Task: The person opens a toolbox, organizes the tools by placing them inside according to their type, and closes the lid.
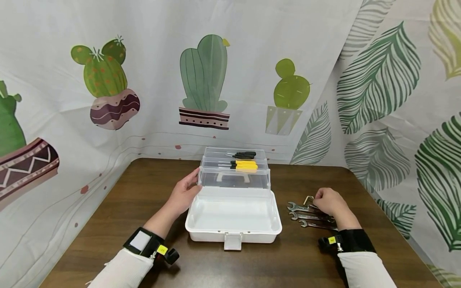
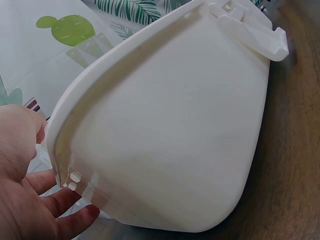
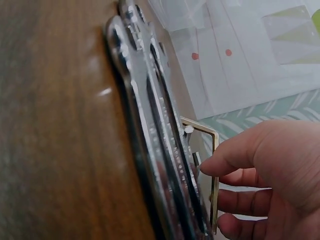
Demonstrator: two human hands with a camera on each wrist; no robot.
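A white toolbox (image 1: 205, 236) stands open on the table, its white bottom bare. Its clear tiered lid (image 1: 260, 183) is raised at the back. My left hand (image 1: 183, 195) is at the lid's left side near the hinge corner, and its spread fingers (image 2: 80, 220) touch the clear plastic. On the right, my right hand (image 1: 328, 201) bends over a small group of hex keys. Thumb and curled fingers pinch a brass-coloured hex key (image 3: 215, 150), whose bent end sticks out. A silver hex key end (image 3: 195, 160) shows by the thumb tip. Several wrenches (image 1: 315, 217) lie just below that hand.
Yellow-handled screwdrivers (image 1: 246, 167) and black-handled screwdrivers (image 1: 245, 155) lie in the lid's tiers. The front latch (image 1: 233, 242) hangs down towards me. Behind the brown table (image 1: 288, 264) hangs a printed cloth (image 1: 155, 80) with cactus pictures.
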